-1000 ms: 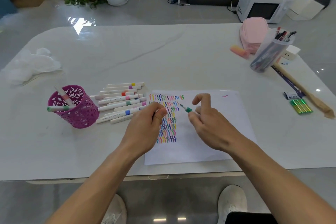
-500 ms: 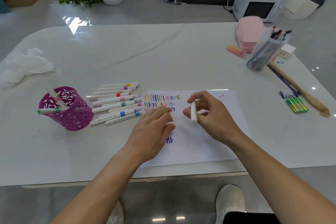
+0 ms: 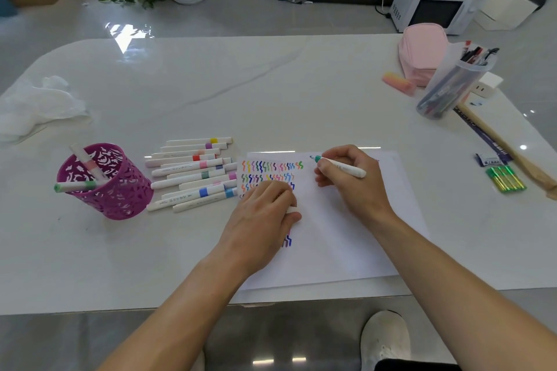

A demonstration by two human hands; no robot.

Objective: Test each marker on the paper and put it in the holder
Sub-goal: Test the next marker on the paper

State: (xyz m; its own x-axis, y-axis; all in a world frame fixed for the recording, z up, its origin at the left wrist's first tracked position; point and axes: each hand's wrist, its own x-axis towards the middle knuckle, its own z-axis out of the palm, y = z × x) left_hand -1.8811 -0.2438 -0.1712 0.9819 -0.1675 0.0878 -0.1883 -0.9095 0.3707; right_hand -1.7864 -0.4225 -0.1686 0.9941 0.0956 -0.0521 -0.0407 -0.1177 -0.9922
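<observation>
1 marker (image 3: 349,169) slantwise, tip far-L

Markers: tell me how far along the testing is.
Done: two markers sit in the purple holder; squiggles cover the upper left of the paper. In hand: right hand holds a green marker to the paper, left hand a white cap. Left: the marker pile beside it.

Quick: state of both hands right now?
Left hand: holds a white marker cap, resting on the paper.
Right hand: grips the green marker, tip at paper.
</observation>
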